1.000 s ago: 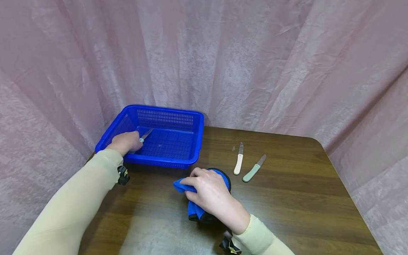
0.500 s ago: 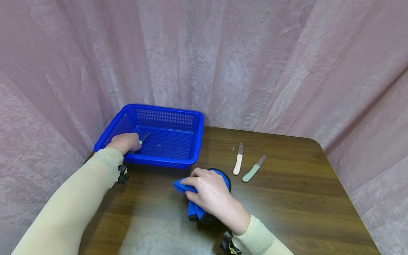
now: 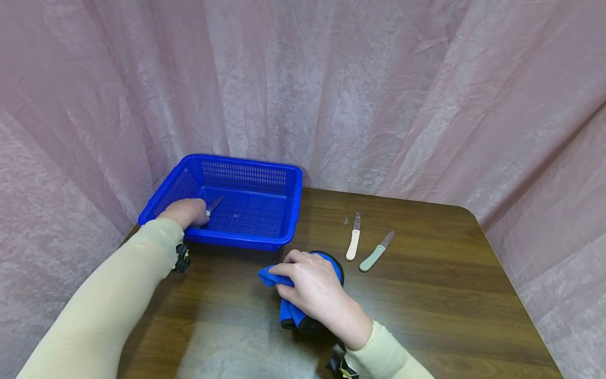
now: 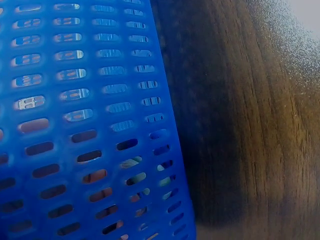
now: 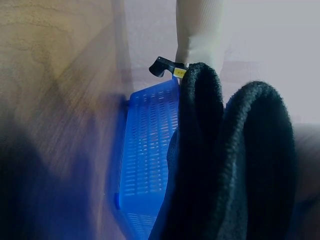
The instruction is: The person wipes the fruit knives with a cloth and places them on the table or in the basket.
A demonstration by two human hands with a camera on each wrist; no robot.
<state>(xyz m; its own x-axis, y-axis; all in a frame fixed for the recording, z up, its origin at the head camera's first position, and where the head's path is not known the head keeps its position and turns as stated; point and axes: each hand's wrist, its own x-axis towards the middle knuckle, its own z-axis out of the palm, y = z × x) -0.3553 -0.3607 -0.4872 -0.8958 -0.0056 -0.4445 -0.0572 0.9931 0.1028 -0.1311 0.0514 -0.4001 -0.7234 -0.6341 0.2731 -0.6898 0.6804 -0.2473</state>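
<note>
Our left hand [image 3: 185, 212] reaches into the left end of the basket [image 3: 299, 202] and grips a knife [image 3: 215, 204], fingers curled about the handle, which they mostly hide. Our right hand [image 3: 310, 280] pinches the cloth [image 3: 290, 311], blue with black edging, bunched on the tabletop [image 3: 440, 273] in front of the basket. Over the last second the blade has dipped a little, while the right hand has stayed put; we take that as the knife being laid in rather than lifted out. Whether it touches the basket's floor we cannot tell. Right of the cloth, a white knife [image 3: 353, 239] and a green knife [image 3: 376, 252] lie apart, blades pointing away from us. A curtain [image 3: 303, 95] hangs behind.
</note>
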